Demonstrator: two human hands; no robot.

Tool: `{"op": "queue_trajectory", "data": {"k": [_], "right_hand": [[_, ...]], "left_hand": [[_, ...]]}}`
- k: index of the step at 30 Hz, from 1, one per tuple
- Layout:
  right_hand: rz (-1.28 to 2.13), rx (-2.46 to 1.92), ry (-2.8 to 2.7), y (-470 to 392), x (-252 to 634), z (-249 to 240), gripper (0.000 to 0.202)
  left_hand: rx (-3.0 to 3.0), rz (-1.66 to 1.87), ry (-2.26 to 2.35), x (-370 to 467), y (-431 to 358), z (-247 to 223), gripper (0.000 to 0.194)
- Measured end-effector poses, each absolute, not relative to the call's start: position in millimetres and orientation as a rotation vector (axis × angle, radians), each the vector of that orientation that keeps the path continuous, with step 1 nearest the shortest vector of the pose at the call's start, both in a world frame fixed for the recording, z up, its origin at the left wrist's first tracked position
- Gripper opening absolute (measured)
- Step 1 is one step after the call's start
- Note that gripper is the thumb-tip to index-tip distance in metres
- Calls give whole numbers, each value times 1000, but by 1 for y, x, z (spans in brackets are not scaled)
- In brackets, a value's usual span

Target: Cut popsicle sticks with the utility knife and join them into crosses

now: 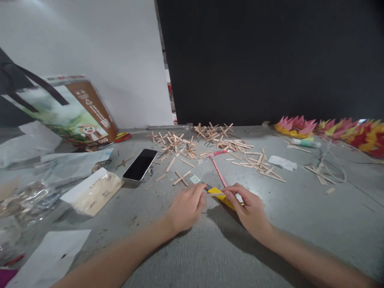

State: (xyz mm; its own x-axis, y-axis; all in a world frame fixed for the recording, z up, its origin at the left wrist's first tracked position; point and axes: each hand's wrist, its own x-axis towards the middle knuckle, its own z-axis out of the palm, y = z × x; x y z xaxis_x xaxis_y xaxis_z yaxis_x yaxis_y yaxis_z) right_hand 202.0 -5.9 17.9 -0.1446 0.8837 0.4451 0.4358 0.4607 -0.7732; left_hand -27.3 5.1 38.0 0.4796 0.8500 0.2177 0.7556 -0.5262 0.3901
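Observation:
A thin wooden stick (215,195) spans the gap between my two hands. My left hand (187,206) is closed, fingers curled, at the stick's left end; its fingertips are partly hidden. My right hand (247,209) pinches the other end between thumb and fingers. Just behind the stick is a yellow utility knife (225,200), its dark front end close to my left fingers. Whether my right hand also holds the knife I cannot tell. A pink patterned pencil (219,173) lies beyond my right fingers. Near my left hand, several sticks form a small crossed piece (181,178).
Heaps of crossed sticks (213,134) lie at the back, with loose sticks (262,164) to the right. A phone (140,165), an open packet (93,192) and a carrier bag (87,116) are left. Paper flowers (295,127) and a glue tube (306,143) are right.

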Motion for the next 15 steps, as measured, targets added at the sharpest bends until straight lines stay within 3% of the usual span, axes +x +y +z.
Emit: {"op": "queue_trajectory", "data": {"k": [6,9,15], "right_hand": [[645,-1217,-1636,-6,201,20,25],[718,-1189,-1629,-6,200,20,24],[761,-1225,-1611,-4,199,18,25]], "left_hand": [[2325,297,2194,-36,23,37,35],[2311,262,2197,-42,31,30,47],[2343,403,2038,-46,36,20,49]]}}
